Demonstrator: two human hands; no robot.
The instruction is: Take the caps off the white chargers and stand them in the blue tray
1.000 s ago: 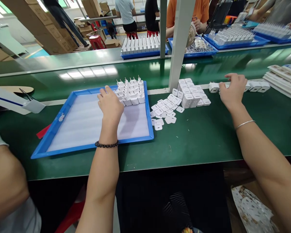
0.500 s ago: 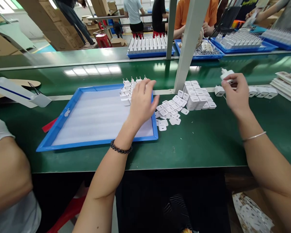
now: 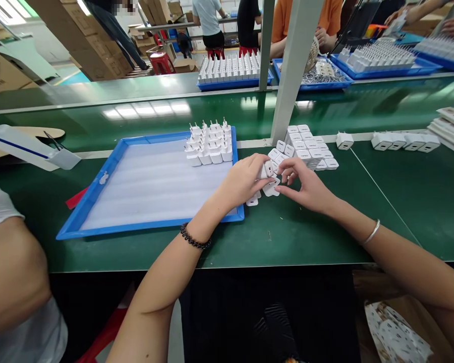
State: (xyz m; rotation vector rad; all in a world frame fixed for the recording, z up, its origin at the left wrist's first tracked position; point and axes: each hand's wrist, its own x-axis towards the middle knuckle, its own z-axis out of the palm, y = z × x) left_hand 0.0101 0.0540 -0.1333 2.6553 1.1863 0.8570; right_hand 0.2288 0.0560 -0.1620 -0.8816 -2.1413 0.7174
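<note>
A white plug-in charger (image 3: 265, 170) is held in my left hand (image 3: 245, 177), its socket end turned to the right. Close beside it on the right is my right hand (image 3: 306, 185), thumb and fingers apart, with nothing visible between them. Loose white plates (image 3: 271, 188) with small slots lie under and behind both hands, partly hidden. More of these plates stand in neat stacks (image 3: 304, 151) behind. To the left, a blue tray (image 3: 109, 233) bears several rows of chargers (image 3: 212, 146), prongs up, in its far right corner.
A single charger (image 3: 344, 141) and a row of chargers (image 3: 404, 141) stand along the far right edge of the green bench (image 3: 325, 237). A grey post (image 3: 293, 75) rises behind the stacks. At left sits a co-worker, whose arm (image 3: 17, 272) shows. Beyond are blue trays of chargers (image 3: 230, 70).
My right hand has come from the far right to beside my left hand. The left hand has moved from the tray's chargers to the plates, and a charger is now in it.
</note>
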